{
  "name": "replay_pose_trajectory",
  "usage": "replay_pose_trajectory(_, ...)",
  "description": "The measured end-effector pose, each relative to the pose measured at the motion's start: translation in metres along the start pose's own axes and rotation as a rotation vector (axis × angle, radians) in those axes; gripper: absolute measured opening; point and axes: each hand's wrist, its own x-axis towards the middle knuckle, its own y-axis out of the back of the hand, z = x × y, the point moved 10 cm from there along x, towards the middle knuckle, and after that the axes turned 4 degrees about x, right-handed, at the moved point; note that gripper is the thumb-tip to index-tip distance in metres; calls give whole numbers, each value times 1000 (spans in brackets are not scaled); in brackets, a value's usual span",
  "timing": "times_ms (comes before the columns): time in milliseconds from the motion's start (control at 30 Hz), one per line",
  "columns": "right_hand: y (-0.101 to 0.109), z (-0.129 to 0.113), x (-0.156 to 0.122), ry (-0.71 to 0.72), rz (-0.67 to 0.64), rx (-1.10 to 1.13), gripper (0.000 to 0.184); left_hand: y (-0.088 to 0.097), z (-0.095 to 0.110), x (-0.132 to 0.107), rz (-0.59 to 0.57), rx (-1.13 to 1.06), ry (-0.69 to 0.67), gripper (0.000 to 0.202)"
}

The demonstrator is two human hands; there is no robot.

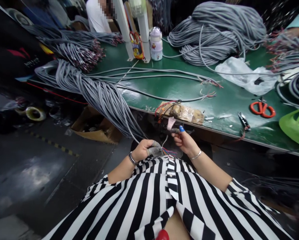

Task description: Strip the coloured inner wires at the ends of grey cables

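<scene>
My left hand [146,150], with grey coverings on its fingers, is closed around the end of a grey cable. Thin coloured wires [169,152] fan out from it toward the right. My right hand [185,142] is closed in a pinch just above and to the right, a blue cover on its thumb and a grey one on a finger. A thin pale strand [165,140] runs between the two hands; what the right fingertips grip is too small to make out. Beside them, a pinkish-white piece [170,123] hangs at the table edge.
A large bundle of grey cables [89,90] drapes over the green table's [149,88] edge at left. A taped block [186,113] lies at the front edge. Orange-handled scissors [262,109], cutters [243,120], a plastic bag [246,75] and a green basket [295,126] lie rightward.
</scene>
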Motion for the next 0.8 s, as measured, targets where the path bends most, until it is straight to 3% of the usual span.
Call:
replay_pose_trajectory(133, -21, 6, -13, -69, -169, -143, 49, 15, 7, 0, 89, 115, -80, 35)
replay_pose_trajectory(233, -35, 16, -24, -154, -260, -257, 51, 15, 11, 4, 79, 180, -116, 36)
replay_pose_trajectory(367, -45, 16, -30, -134, -243, -356, 51, 7, 14, 6, 37, 281, -164, 33)
replay_pose_trajectory(600, -45, 11, -30, -32, -149, -379, 30, 5, 12, 8, 53, 339, -202, 29)
replay_pose_trajectory(700, -37, 21, -26, -78, -105, -263, 27, 9, 13, 7, 102, 304, -188, 30)
replay_pose_trajectory(800, -41, 40, -25, -207, -173, -124, 30, 10, 9, 7, 141, 171, -121, 35)
